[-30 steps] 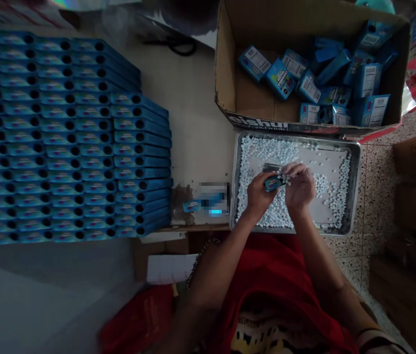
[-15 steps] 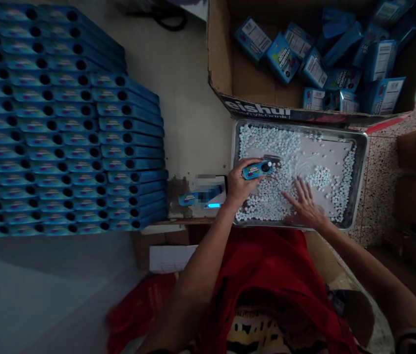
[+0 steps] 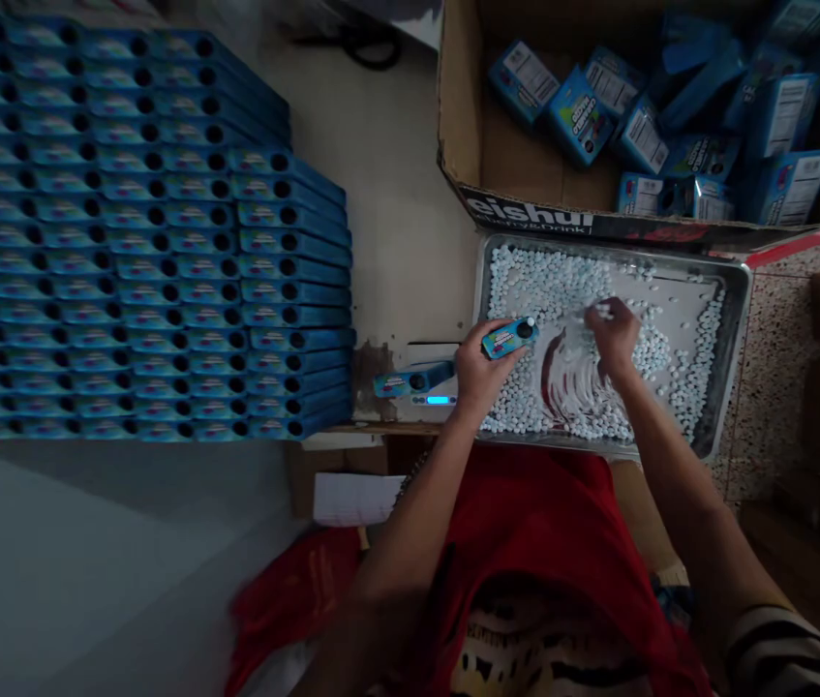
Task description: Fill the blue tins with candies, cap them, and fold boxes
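My left hand [image 3: 476, 376] is wrapped round a small blue candy box [image 3: 502, 340], held over the left part of a metal tray [image 3: 735, 358]. The box's dark round hole faces up, with a white ball at its edge. Small white and pale blue candy balls [image 3: 555, 276] lie spread over the tray. Above the middle of the tray, my right hand [image 3: 617, 341] is closed, slightly blurred, with some white candy balls showing at its fingertips. Below it runs a swept, streaked patch of tray bottom.
Rows of blue boxes [image 3: 184, 290] with round holes stand packed at the left. Another blue box [image 3: 413, 378] rests on a small scale [image 3: 437, 400] with a lit display. Behind the tray, a cardboard carton [image 3: 532, 174] holds several blue boxes. Scissors [image 3: 373, 48] lie at the back.
My right hand has moved away from me across the tray and gone from spread to closed, leaving a swept patch among the candy balls. My left hand still holds the box. The view has shifted slightly.
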`<action>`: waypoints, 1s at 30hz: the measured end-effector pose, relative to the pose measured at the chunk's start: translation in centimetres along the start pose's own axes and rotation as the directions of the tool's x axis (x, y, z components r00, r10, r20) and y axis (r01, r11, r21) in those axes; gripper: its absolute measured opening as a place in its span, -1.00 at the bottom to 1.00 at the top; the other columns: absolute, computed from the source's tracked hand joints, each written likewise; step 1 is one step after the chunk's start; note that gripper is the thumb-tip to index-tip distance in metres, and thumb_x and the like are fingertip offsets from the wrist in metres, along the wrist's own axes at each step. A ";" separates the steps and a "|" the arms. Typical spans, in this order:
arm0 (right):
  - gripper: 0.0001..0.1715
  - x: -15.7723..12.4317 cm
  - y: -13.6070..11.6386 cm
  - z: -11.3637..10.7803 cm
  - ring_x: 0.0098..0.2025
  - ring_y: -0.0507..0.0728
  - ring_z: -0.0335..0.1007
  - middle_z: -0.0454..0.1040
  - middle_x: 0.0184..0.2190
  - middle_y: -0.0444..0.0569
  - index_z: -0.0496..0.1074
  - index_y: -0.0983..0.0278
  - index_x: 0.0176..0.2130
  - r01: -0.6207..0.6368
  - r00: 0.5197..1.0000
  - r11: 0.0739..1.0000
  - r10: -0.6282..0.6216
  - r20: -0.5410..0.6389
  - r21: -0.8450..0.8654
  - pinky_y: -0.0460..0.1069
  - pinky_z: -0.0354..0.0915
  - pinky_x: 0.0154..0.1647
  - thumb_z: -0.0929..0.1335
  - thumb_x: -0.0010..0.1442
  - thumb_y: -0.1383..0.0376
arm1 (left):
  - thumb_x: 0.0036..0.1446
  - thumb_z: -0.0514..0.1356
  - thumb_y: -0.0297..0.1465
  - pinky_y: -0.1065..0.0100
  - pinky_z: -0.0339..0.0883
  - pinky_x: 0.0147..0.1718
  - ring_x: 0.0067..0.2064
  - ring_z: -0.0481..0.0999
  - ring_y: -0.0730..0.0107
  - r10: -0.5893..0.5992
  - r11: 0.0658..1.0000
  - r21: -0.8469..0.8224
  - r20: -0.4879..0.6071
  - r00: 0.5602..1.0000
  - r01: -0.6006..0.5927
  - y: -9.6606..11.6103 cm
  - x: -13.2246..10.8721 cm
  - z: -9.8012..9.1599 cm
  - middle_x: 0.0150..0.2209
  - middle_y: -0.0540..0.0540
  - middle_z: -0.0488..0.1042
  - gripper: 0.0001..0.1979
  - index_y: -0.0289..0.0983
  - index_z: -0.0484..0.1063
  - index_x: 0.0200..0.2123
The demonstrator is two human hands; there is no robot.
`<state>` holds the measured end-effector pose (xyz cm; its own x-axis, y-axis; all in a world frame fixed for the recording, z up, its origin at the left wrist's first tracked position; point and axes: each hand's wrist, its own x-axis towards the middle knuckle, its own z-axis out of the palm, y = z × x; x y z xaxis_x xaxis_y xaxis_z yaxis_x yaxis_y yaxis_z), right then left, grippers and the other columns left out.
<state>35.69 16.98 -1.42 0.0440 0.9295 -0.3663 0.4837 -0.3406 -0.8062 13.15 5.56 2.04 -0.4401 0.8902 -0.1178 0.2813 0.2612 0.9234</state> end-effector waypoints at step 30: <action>-0.33 -9.0 -11.5 4.3 0.07 0.33 0.54 0.51 -0.26 0.05 0.43 0.11 -0.30 0.324 0.945 0.756 -0.284 -0.161 0.569 0.40 0.32 0.32 0.06 0.43 -0.23 | -0.08 0.44 -0.60 0.19 0.56 -0.01 -0.07 0.68 0.16 0.062 0.998 -0.015 0.115 0.991 -0.061 2.5 0.4 3.2 -0.13 -0.07 0.68 -0.58 -0.20 0.60 -0.11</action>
<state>25.97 11.88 9.11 0.0446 0.9981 -0.0423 -0.1173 -0.0368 -0.9924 16.40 7.80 3.09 -0.3206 0.9418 -0.1016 0.2946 0.2011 0.9342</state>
